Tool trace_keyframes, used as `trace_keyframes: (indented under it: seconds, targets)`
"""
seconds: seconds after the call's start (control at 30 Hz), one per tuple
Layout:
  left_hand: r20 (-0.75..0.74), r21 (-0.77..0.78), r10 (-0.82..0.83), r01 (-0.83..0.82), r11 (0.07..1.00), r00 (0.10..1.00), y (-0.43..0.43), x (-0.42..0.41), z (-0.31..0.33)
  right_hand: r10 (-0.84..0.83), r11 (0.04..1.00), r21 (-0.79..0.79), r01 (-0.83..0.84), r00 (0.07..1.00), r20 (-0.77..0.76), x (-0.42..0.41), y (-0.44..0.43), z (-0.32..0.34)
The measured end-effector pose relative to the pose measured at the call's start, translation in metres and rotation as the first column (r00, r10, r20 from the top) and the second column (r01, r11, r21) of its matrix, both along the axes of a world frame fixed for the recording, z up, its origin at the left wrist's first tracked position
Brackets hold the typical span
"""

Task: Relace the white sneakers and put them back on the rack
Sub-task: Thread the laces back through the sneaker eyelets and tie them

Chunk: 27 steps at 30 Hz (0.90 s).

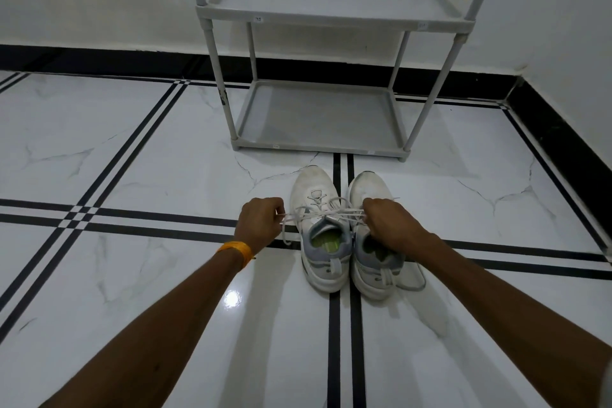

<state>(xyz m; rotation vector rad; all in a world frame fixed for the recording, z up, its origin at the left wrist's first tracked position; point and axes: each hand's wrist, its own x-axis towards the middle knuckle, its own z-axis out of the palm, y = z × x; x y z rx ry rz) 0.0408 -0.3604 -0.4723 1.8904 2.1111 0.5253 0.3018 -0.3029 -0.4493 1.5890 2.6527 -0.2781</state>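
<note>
Two white sneakers stand side by side on the floor, toes pointing at the rack. The left sneaker (314, 189) has its white lace (326, 213) stretched sideways over its tongue. My left hand (260, 220) pinches one lace end to the left of that shoe. My right hand (385, 225) pinches the other end, above the right sneaker (367, 187), covering that shoe's tongue. The grey two-shelf rack (318, 142) stands just beyond the shoes against the wall, both shelves bare.
White marble floor tiles with black stripes (344, 341) surround the shoes. A black skirting (559, 142) runs along the back wall and the right wall, which meet in a corner at the right. An orange band (236, 250) is on my left wrist.
</note>
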Motion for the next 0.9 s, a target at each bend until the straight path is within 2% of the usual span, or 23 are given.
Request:
trace_keyframes:
  seconds: [0.33, 0.5, 0.6, 0.67, 0.7, 0.73, 0.8, 0.87, 0.9]
  targets:
    - [-0.049, 0.005, 0.016, -0.015, 1.000, 0.999, -0.002, -0.005, -0.009, 0.039, 0.994, 0.097, -0.043, 0.999, 0.037, 0.004, -0.004, -0.005]
    - [-0.076, -0.040, -0.003, 0.000, 0.999, 0.997, 0.001, -0.009, -0.011, 0.046, 0.993, 0.103, -0.050, 0.998, 0.045, 0.009, -0.004, -0.007]
    - [-0.078, -0.050, -0.007, 0.003, 0.999, 0.997, 0.002, -0.007, -0.011, 0.038, 0.998, 0.052, -0.042, 0.997, 0.071, 0.005, -0.002, -0.003]
    - [0.023, -0.142, -0.006, 0.009, 0.990, 1.000, 0.005, -0.008, -0.007, 0.014, 1.000, -0.010, -0.013, 0.998, 0.068, -0.001, 0.002, 0.006]
    - [0.140, -0.214, 0.013, 0.018, 0.977, 0.990, 0.007, -0.012, -0.002, -0.008, 0.999, -0.039, 0.009, 0.999, 0.043, -0.004, 0.005, 0.011]
    - [0.288, -0.288, 0.050, 0.036, 0.957, 0.956, 0.008, -0.019, 0.006, -0.026, 0.997, -0.068, 0.026, 1.000, -0.001, -0.007, 0.008, 0.017]
    - [0.535, -0.425, 0.205, 0.051, 0.904, 0.820, 0.006, -0.030, 0.028, -0.058, 0.994, -0.104, 0.044, 0.988, -0.140, -0.012, 0.008, 0.029]
    - [0.627, -0.403, 0.293, -0.021, 0.915, 0.722, 0.006, -0.035, 0.039, -0.069, 0.997, -0.040, 0.061, 0.961, -0.266, -0.018, 0.001, 0.039]
    - [0.628, -0.323, 0.261, -0.059, 0.944, 0.734, 0.008, -0.031, 0.041, -0.068, 0.998, -0.008, 0.068, 0.949, -0.307, -0.023, -0.003, 0.042]
